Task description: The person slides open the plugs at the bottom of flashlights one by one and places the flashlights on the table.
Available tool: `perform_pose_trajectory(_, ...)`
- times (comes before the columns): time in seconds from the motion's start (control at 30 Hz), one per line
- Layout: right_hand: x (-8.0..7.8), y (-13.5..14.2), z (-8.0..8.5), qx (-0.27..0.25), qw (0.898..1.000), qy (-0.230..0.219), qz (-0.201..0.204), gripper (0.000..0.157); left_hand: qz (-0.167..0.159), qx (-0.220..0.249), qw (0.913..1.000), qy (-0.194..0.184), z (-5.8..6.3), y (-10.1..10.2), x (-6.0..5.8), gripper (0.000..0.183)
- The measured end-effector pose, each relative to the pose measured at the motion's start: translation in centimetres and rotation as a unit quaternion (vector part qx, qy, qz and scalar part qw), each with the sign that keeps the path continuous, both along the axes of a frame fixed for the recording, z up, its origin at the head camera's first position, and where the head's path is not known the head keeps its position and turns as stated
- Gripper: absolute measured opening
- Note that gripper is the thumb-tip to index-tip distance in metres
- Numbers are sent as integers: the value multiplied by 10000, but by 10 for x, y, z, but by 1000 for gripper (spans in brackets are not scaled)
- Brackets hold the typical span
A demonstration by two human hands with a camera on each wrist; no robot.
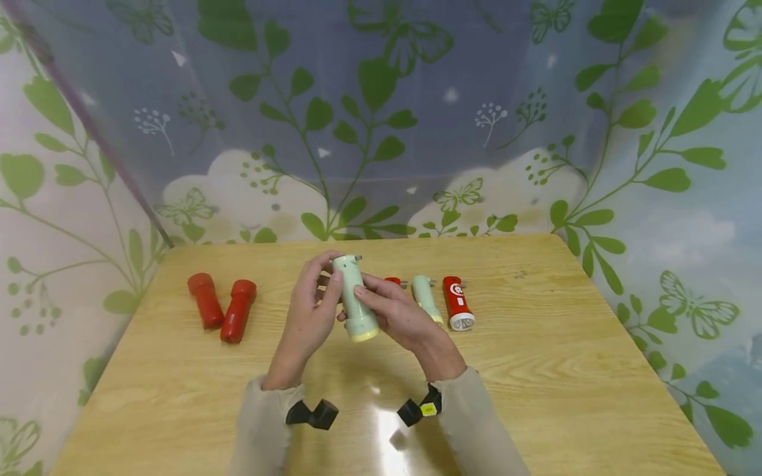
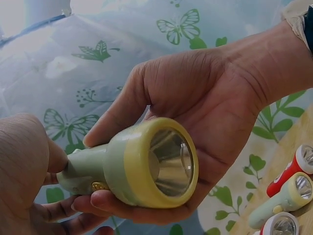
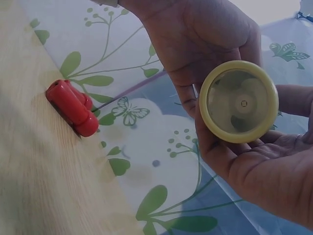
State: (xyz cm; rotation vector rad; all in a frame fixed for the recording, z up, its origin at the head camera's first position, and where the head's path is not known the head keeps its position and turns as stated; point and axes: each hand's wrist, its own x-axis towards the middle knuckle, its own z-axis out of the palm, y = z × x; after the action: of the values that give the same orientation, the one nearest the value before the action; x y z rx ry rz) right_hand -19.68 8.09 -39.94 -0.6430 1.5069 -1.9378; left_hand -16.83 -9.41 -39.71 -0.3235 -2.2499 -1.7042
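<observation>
A pale green flashlight (image 1: pixel 357 307) with a yellow rim is held up between both hands over the table. My left hand (image 1: pixel 308 320) grips it near its tail end, thumb on the near side and fingers behind. From the other side, my right hand (image 1: pixel 407 320) holds its body with the thumb across it. Small metal prongs (image 1: pixel 358 257) stick out by the tail. In the left wrist view the flashlight's yellow head (image 2: pixel 159 164) rests along the fingers of the right hand, beside a gold button (image 2: pixel 100 186). The clear lens (image 3: pixel 239 103) faces the right wrist camera.
Two red flashlights (image 1: pixel 205 301) (image 1: pixel 239 311) lie at the table's left. Right of my hands are another pale green flashlight (image 1: pixel 424 294), a red one with a white rim (image 1: pixel 458 304), and a red one (image 1: pixel 393 281) mostly hidden by the right hand. Patterned curtains surround the wooden table (image 1: pixel 553 370).
</observation>
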Motion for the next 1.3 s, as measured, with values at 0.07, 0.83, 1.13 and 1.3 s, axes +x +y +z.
perform_pose_trajectory(0.07, -1, 1, 2, 45, 10000, 49, 33, 56, -8, -20, 10000, 50, 2, -1, -1, 33)
perform_pose_trajectory(0.83, 3, 3, 8, -25, 9993, 179, 337, 63, -404, -99, 9991, -89, 17, -7, 8, 33)
perform_pose_trajectory(1.13, 5, 1, 9, 164, 9996, 27, 239, 58, -434, -485, 9976, -235, 16, -12, 8, 36)
perform_pose_trajectory(1.3, 3, -2, 9, 338, 9994, -42, 73, 56, -306, -653, 9971, -240, 14, -15, 8, 38)
